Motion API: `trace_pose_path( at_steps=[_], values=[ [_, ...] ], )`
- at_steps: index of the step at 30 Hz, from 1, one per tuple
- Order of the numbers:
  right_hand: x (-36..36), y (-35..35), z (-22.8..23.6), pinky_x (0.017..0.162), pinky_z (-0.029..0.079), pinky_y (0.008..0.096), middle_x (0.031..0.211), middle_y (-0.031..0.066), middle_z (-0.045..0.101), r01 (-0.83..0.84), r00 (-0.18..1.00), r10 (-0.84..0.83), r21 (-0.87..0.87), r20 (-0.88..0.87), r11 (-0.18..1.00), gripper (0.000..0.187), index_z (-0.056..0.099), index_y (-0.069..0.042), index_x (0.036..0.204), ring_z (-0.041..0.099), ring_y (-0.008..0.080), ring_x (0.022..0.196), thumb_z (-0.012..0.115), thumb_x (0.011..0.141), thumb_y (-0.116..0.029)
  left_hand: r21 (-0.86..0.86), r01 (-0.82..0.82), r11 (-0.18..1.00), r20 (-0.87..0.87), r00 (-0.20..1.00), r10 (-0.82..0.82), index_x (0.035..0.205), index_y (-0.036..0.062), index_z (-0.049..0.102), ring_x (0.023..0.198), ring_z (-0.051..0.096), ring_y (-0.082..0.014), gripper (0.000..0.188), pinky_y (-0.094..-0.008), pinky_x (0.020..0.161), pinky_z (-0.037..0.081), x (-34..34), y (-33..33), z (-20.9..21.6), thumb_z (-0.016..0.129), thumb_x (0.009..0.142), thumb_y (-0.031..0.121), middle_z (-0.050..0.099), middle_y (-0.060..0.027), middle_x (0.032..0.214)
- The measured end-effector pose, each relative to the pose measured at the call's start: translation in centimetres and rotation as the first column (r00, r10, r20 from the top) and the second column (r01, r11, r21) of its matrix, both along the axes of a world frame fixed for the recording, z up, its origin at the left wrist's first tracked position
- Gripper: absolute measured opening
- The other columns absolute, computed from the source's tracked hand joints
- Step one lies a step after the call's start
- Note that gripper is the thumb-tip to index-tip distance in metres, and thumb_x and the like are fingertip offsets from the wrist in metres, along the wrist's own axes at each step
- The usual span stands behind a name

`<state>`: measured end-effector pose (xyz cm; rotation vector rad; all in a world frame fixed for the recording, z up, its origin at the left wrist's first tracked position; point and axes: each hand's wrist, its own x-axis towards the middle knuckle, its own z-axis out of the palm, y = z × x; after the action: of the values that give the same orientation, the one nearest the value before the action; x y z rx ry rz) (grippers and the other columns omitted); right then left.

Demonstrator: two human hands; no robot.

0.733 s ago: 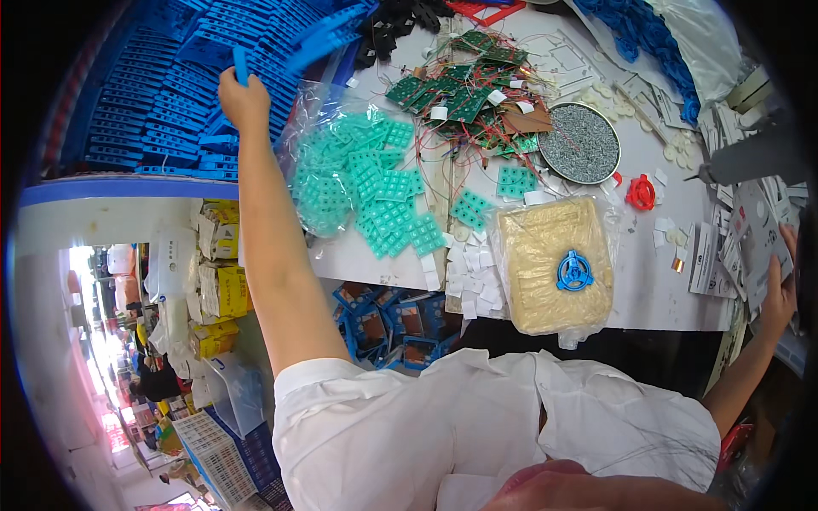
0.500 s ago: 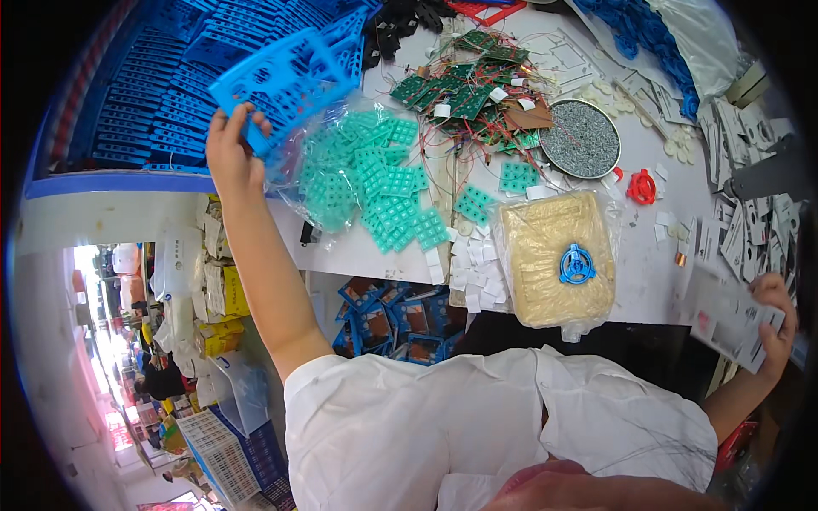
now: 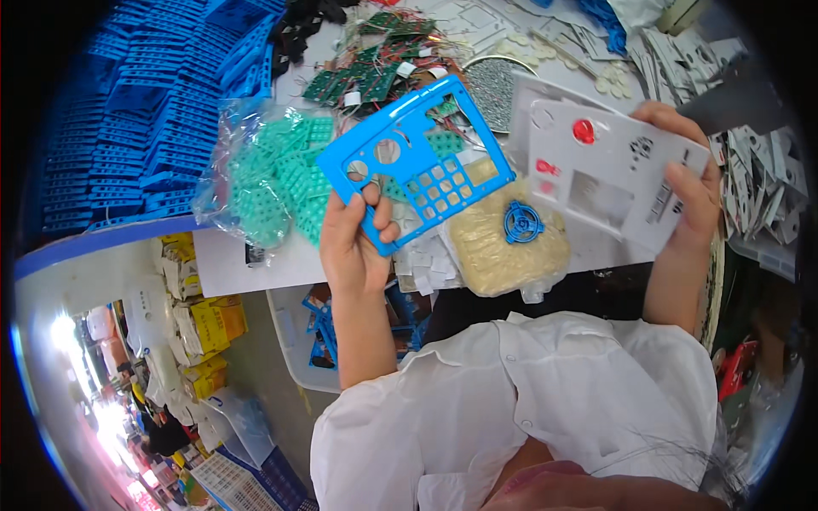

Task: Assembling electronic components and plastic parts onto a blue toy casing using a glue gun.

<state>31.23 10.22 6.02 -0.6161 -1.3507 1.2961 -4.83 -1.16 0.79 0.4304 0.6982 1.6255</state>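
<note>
My left hand (image 3: 354,247) is closed on the lower left edge of a blue plastic panel frame (image 3: 375,136) with round holes, a keypad grid and a wide window. It is held up and tilted over the table. My right hand (image 3: 694,187) grips what looks like two overlapping flat white panels (image 3: 626,183) with printed marks, red spots and a window. The two parts are close together, and I cannot tell whether they touch. Below lies a clear-wrapped yellowish block (image 3: 503,264), with a blue ring-shaped part (image 3: 522,222) on top.
Stacked blue frames (image 3: 128,128) fill the left side. A clear bag holds teal rubber keypads (image 3: 264,187). Wired green circuit boards (image 3: 375,72) and a round tin of grey granules (image 3: 494,85) lie behind. White panels (image 3: 758,170) pile up at right; a bin (image 3: 298,341) stands below.
My left hand has brought the blue frame from the stacks at far left to the middle. My right hand has raised the white panels inward from the right edge. The view has shifted.
</note>
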Motion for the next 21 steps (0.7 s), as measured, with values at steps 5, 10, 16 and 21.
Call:
trace_pose_path(
  at_steps=[5,10,16,21],
  values=[
    [-1.1,0.3,-0.1,0.099,0.055,0.0357,0.131,0.0239,0.065,-0.099,0.995,0.097,-0.073,-0.022,0.992,0.050,0.059,0.008,0.131,0.068,0.0254,0.114,0.062,0.088,-0.016,-0.114,0.071,0.991,-0.046,0.996,-0.076,0.128,0.0039,0.054,0.075,0.051,-0.0151,0.030,-0.0251,0.052,0.041,-0.6,-0.8,-0.8,0.060,0.100,0.012,0.056,-0.0065,0.099],
    [-0.4,0.2,0.3,0.098,0.056,0.0370,0.131,0.0253,0.065,-0.155,0.980,0.138,-0.112,-0.142,0.982,0.047,0.058,0.010,0.131,0.069,0.0269,0.113,0.061,0.090,-0.013,-0.219,0.131,0.967,-0.249,0.951,-0.185,0.127,0.0028,0.055,0.070,0.049,-0.0138,0.030,-0.0232,0.047,0.037,-4.4,-0.4,1.7,0.061,0.099,0.011,0.055,-0.0076,0.095],
    [3.7,1.9,-1.1,0.100,0.056,0.0376,0.131,0.0223,0.066,-0.038,0.999,0.029,-0.221,-0.044,0.975,0.045,0.057,0.009,0.134,0.070,0.0257,0.112,0.059,0.093,-0.011,-0.165,0.052,0.985,-0.335,0.936,-0.106,0.127,0.0022,0.053,0.068,0.048,-0.0130,0.029,-0.0217,0.047,0.037,-6.4,-1.0,3.0,0.059,0.100,0.011,0.054,-0.0084,0.095],
    [11.8,5.0,-2.1,0.092,0.055,0.0299,0.118,0.0130,0.072,0.272,0.941,-0.196,-0.267,0.277,0.925,0.039,0.065,0.004,0.129,0.070,0.0167,0.104,0.063,0.097,-0.017,-0.173,0.061,0.983,-0.319,0.941,-0.114,0.127,0.0016,0.052,0.068,0.047,-0.0125,0.030,-0.0209,0.047,0.037,-6.6,-2.1,1.6,0.060,0.100,0.011,0.053,-0.0083,0.094]
  ],
)
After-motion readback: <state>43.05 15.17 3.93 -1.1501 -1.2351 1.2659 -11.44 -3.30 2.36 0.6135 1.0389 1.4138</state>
